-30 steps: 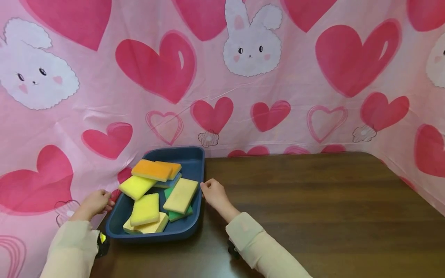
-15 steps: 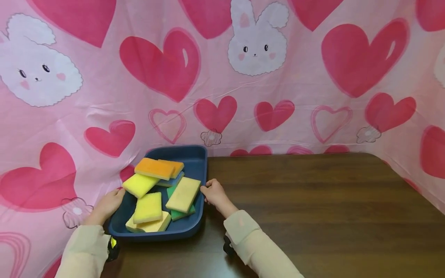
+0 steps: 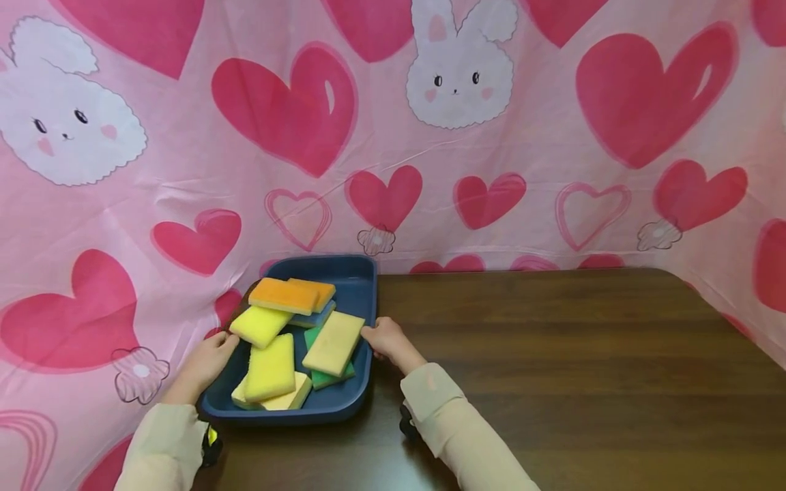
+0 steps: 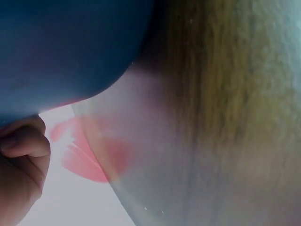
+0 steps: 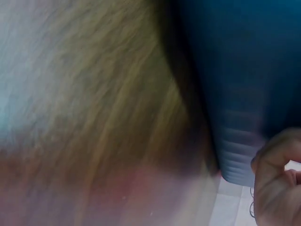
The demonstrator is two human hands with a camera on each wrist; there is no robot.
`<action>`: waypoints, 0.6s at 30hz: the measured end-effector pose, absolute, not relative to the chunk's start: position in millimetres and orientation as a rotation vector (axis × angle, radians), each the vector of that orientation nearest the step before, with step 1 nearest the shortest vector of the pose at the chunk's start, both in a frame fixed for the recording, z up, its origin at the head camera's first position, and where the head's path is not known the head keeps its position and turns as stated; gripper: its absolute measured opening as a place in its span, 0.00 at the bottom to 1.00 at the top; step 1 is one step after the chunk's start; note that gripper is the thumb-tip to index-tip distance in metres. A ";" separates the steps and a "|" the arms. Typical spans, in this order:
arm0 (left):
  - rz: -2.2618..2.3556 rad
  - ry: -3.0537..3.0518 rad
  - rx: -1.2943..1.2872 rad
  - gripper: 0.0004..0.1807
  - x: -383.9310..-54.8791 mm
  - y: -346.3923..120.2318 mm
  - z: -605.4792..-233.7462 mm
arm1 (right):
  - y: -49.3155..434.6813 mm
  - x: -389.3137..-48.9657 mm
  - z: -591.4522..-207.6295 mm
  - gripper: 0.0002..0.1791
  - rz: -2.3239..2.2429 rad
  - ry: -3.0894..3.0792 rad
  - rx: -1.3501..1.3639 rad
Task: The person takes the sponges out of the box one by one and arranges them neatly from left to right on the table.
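A dark blue plastic bin (image 3: 285,417) stands at the left of the table in the head view. Sponges lie heaped inside: an orange sponge (image 3: 279,294) at the back, a yellow sponge (image 3: 260,326) over the left rim, another yellow sponge (image 3: 270,368) at the front, and a cream sponge (image 3: 334,344) on a green sponge (image 3: 325,380). My left hand (image 3: 209,361) grips the bin's left rim, fingers curled at its wall in the left wrist view. On the opposite rim, my right hand (image 3: 393,341) pinches the edge; the bin hides some of its fingertips.
The dark brown wooden table (image 3: 540,368) stretches away to the right of the bin. A pink cloth (image 3: 491,150) with hearts and rabbits hangs behind it and along its sides. Black wrist straps show below both sleeves.
My left hand has come in from outside the bin onto its left rim. The bin has shifted slightly right with the sponges in it; my right hand has stayed at its rim.
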State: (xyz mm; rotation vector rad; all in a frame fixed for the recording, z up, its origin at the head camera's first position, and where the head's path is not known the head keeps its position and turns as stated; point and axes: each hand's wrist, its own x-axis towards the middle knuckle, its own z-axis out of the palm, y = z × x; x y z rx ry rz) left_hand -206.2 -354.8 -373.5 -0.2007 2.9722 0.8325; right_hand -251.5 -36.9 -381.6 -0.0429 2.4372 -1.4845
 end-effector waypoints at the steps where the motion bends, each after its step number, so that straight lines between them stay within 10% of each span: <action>1: 0.819 2.959 -0.198 0.27 -206.2 -352.5 -373.4 | -36.7 -251.3 -381.8 0.12 -1.454 2.482 -0.031; 6: 0.810 2.888 -0.190 0.31 -206.5 -339.4 -370.6 | -32.6 -248.6 -382.0 0.26 -1.346 2.654 0.012; 18: 0.730 2.915 -0.151 0.26 -203.2 -304.2 -373.1 | -2.1 -242.6 -378.2 0.21 -1.215 2.710 0.078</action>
